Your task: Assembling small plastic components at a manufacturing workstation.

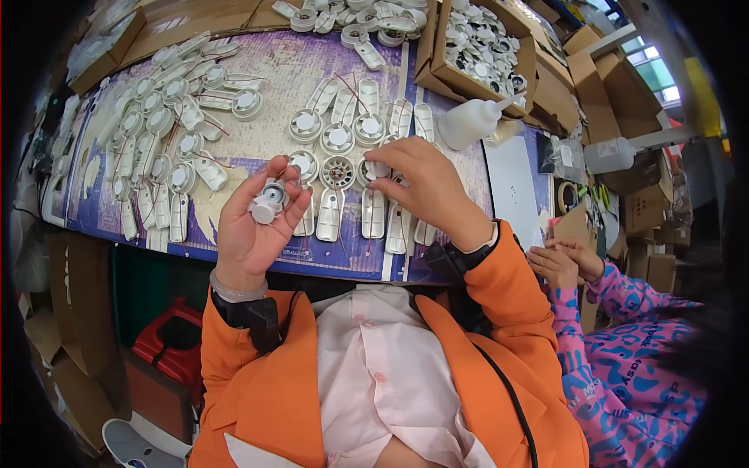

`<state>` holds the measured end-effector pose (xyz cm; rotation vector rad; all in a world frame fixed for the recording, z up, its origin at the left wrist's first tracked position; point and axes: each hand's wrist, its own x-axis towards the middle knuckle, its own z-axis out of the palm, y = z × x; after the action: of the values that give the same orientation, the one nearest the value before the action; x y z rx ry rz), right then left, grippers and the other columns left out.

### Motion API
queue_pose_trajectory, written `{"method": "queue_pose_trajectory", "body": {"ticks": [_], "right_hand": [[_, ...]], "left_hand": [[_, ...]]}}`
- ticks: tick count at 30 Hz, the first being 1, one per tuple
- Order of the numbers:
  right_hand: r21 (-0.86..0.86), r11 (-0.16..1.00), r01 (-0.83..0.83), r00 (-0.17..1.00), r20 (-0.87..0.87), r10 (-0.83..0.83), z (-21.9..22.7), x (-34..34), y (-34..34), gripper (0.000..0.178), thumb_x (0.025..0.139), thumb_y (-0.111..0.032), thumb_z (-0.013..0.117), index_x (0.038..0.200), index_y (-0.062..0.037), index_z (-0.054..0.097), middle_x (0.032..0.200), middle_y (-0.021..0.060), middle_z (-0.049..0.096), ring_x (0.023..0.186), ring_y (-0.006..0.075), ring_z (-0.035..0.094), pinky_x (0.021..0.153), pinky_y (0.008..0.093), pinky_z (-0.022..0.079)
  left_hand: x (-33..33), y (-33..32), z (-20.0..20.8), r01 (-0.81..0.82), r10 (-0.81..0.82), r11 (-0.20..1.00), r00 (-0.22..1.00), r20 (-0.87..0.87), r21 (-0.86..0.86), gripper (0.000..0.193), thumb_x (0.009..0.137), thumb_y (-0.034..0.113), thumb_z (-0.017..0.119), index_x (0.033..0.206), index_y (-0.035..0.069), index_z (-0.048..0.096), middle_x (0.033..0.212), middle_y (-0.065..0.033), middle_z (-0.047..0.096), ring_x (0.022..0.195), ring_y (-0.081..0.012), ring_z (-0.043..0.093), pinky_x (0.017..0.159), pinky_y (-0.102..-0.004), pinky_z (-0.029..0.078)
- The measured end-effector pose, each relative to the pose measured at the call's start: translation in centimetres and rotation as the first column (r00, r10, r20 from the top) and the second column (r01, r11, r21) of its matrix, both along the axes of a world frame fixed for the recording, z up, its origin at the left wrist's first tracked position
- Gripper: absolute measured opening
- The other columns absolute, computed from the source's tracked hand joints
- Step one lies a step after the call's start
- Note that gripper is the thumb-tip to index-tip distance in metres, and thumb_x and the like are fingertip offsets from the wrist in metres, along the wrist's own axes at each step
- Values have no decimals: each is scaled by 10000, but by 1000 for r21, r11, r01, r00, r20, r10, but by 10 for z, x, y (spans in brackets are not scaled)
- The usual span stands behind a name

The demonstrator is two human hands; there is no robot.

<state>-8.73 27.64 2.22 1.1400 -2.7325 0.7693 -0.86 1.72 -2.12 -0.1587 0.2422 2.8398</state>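
Observation:
My left hand (248, 242) is turned palm up, its fingers curled round a few small white round caps (267, 209); one shows a dark ring inside. Over the row of white handheld-fan housings, my right hand (433, 187) pinches a white round cap (378, 169) at the top of one housing. Just left of it lies a fan housing (338, 173) with its spoked round end uncovered and its handle toward me. Behind these, other housings (337, 138) carry white discs in their round ends, with thin red wires by their handles.
Many finished-looking fan housings (160, 121) are heaped at the left. A cardboard box (460, 78) of small white caps stands at the back right, a white squeeze bottle (468, 125) before it. At the right, a co-worker's hands (563, 261) rest near a white sheet (511, 183).

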Motion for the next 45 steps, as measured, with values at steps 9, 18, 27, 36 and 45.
{"method": "queue_pose_trajectory", "body": {"ticks": [9,18,27,36,45], "right_hand": [[-26,1000,-6,1000,-24,6,-4,-2,0,364,752,-178,794,1098,-105,704,1016,69,677,947,277,616,804,373,511],[4,1000,-7,995,-94,8,2,3,7,479,758,-250,794,1179,-64,661,1109,89,665,1017,295,607,881,397,483],[181,983,43,978,-206,-5,4,46,0,729,803,-458,730,1360,-39,520,1371,140,556,1333,309,472,1104,462,354],[180,983,16,992,-129,7,-17,41,5,699,847,-478,676,1379,-56,509,1413,141,528,1371,312,433,1145,493,288],[122,992,17,991,-137,0,-17,39,14,661,843,-465,675,1347,-56,543,1398,129,543,1380,308,422,1173,529,211]], "left_hand": [[0,1,-2,9,-9,1000,1000,-30,-10,304,981,114,504,1256,-10,542,1146,-123,566,985,-202,613,1005,-402,514],[-1,2,-2,16,-15,1000,998,-55,3,317,977,104,505,1274,-3,528,1144,-117,556,1009,-203,589,1009,-406,512],[-4,7,-1,40,-40,999,999,-18,6,328,976,114,511,1281,-5,521,1144,-120,555,1011,-205,588,1008,-408,513],[-6,11,-2,46,-46,999,999,-13,4,342,976,114,511,1298,-3,512,1167,-125,556,1011,-209,589,1008,-418,510],[-1,14,-2,58,-58,998,998,10,-22,345,983,119,512,1306,-2,522,1163,-125,552,977,-221,581,1018,-414,500]]}}
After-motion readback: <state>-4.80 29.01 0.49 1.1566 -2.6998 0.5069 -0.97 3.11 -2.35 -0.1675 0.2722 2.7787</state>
